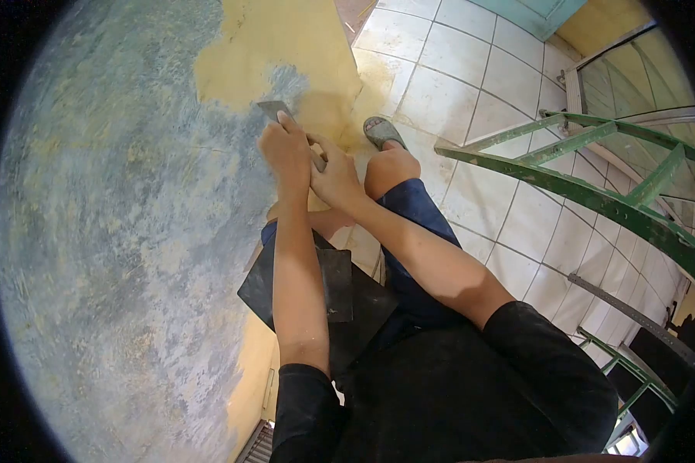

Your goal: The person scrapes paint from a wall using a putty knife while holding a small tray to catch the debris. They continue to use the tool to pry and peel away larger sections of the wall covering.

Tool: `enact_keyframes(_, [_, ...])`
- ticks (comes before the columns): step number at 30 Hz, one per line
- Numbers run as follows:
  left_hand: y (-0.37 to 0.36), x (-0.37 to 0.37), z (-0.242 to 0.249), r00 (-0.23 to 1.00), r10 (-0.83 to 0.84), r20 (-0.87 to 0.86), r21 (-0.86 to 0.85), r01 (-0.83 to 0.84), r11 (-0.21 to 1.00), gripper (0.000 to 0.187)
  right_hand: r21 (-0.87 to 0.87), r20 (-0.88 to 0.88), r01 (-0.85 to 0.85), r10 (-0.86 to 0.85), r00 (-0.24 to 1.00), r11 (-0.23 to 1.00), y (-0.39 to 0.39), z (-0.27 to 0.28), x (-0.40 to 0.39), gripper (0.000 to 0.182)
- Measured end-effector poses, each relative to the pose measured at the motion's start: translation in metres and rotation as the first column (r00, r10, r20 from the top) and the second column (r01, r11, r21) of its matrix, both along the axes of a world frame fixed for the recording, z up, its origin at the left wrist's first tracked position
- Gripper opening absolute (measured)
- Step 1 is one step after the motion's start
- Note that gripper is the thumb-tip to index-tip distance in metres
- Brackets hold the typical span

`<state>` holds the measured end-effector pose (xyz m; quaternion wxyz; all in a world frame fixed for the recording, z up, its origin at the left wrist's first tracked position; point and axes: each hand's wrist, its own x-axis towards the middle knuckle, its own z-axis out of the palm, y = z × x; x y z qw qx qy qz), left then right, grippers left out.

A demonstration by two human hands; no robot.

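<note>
My left hand [284, 150] is closed round a scraper [270, 108], with the thumb laid along it toward the flat metal blade. The blade meets the wall [154, 185], near the border between its patchy grey-blue coating and a bare yellow area [286, 38]. Close beside it, my right hand [336, 176] has its fingers closed at the rear end of the scraper's handle. Part of the handle shows between the two hands; the rest is covered by fingers.
A green stepladder [564, 174] stands on the white tiled floor [459, 46] to the right. Below my forearms is a black, flat-sided object [338, 285]. A perforated metal strip [633, 312] is at the lower right; a light-blue door [537, 11] is at the top.
</note>
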<state>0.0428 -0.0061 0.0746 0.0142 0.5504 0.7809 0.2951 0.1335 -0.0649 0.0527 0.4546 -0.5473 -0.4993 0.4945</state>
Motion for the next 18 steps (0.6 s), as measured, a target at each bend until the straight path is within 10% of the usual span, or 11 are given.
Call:
enact_keyframes(12, [0.008,-0.015,-0.021,0.959,0.049,-0.279,0.199,0.008,0.98,0.04,-0.272,-0.378,-0.089,-0.021,0.925,0.958,-0.005,-0.017,-0.011,0.036])
enact_keyframes(18, [0.013,-0.011,-0.024,0.969,0.048,-0.241,0.195,0.0,0.981,0.039,-0.062,-0.299,0.011,-0.029,0.954,0.998,0.0,-0.021,-0.006,0.034])
